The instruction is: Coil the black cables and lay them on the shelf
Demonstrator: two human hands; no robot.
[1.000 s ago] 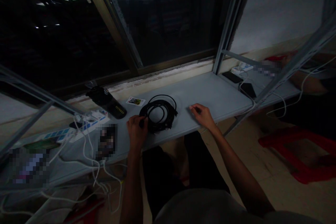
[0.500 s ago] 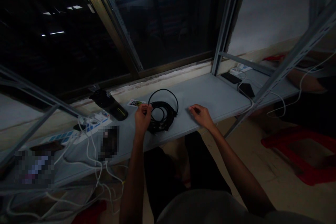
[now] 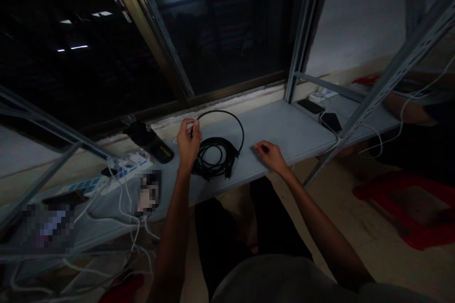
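A black cable (image 3: 213, 142) lies coiled on the grey shelf (image 3: 270, 128), with one length arching up from the coil. My left hand (image 3: 189, 139) pinches the end of that arched length, raised above the shelf at the coil's left. Several other cable ends stick out at the coil's lower right. My right hand (image 3: 269, 155) is over the shelf's front edge, to the right of the coil and apart from it. Its fingers are curled together; whether anything small is between them does not show.
Left of my hand a black bottle (image 3: 151, 144) lies tilted near a white power strip (image 3: 137, 165) with tangled white cords. A metal upright (image 3: 377, 80) stands at right, with dark devices (image 3: 330, 120) and another person's arm (image 3: 408, 106) beyond. A red stool (image 3: 405, 227) is below.
My left hand has risen and moved slightly left, lifting the cable end so the arched loop is wider. The coil has shifted slightly left. My right hand has hardly moved.
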